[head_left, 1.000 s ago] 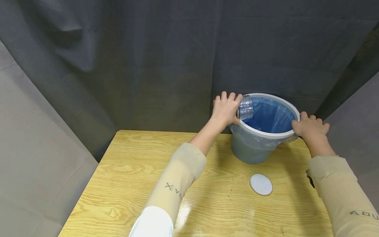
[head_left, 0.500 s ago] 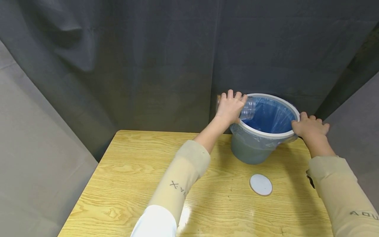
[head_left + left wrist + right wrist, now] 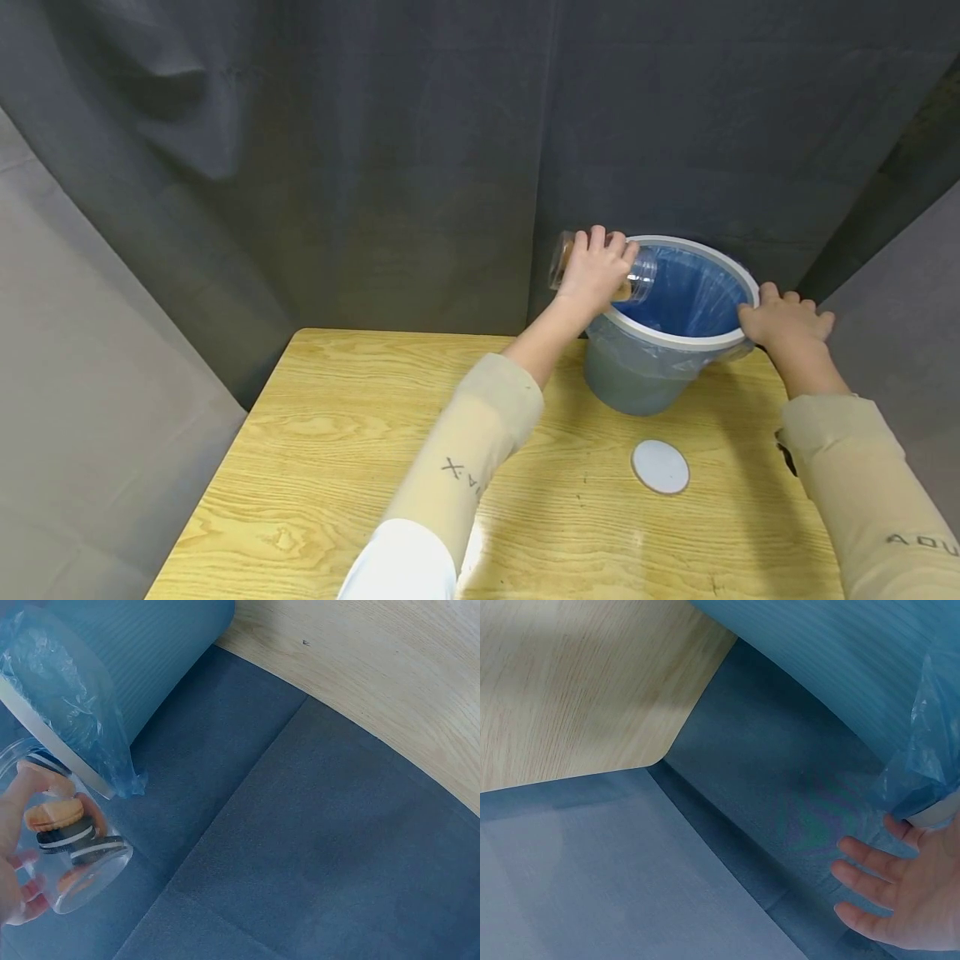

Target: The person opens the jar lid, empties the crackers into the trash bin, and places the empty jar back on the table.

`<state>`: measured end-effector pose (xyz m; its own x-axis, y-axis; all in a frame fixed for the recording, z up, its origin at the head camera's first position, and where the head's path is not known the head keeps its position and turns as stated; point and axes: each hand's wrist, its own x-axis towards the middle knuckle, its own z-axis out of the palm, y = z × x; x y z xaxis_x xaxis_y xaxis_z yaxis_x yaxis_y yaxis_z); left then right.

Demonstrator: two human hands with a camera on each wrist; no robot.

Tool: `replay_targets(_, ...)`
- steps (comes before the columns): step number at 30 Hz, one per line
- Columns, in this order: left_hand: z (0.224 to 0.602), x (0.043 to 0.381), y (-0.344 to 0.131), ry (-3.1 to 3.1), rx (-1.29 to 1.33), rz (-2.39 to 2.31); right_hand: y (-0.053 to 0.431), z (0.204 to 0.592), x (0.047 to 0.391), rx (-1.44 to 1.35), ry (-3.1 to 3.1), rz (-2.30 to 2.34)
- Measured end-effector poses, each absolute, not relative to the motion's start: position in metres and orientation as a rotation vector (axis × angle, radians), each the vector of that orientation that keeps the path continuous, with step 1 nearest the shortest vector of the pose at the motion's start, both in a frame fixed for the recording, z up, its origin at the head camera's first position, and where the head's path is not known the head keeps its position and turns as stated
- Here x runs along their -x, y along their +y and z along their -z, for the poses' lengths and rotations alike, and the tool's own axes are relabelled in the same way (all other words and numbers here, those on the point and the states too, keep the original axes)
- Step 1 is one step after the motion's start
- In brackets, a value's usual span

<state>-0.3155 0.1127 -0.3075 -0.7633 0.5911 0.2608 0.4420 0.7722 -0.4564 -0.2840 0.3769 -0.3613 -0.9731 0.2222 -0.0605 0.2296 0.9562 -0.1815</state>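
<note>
My left hand (image 3: 596,271) grips a clear plastic jar (image 3: 559,258), tipped nearly on its side with its mouth over the rim of a trash bin (image 3: 637,383). Inside the jar, dark and golden sandwich cookies (image 3: 64,832) show in the left wrist view. A clear liner bag (image 3: 678,360) folds over the bin's white rim. At the bin's right side, my right hand (image 3: 789,321) holds the rim between thumb and index finger. Its other fingers (image 3: 866,885) spread out straight beside the bin. A white round disc (image 3: 660,467), like a lid, lies on the table in front.
The wood-grain table (image 3: 360,433) reaches back to a dark curtain (image 3: 390,167) close behind the bin. Grey cloth panels (image 3: 90,375) stand at left and right.
My left hand has moved a little to the right and turned the jar, bringing its mouth further over the bin. A cookie now shows near the mouth. The right hand stays put.
</note>
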Motion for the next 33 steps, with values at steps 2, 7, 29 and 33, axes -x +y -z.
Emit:
replay_targets(2,0.308,0.315,0.114,-2.566,0.787,-0.524,0.377,0.361,0.284,-0.354,3.070,0.292)
replay_targets(7,0.309,0.314,0.118,-2.536,0.812,-0.555,0.377,0.361,0.284,-0.354,3.071,0.291)
replay_targets(29,0.315,0.315,0.127,-2.358,0.879,-0.640,0.374,0.360,0.281,-0.347,3.062,0.312)
replay_targets(33,0.316,0.314,0.128,-2.312,0.918,-0.667,0.373,0.360,0.281,-0.350,3.056,0.317)
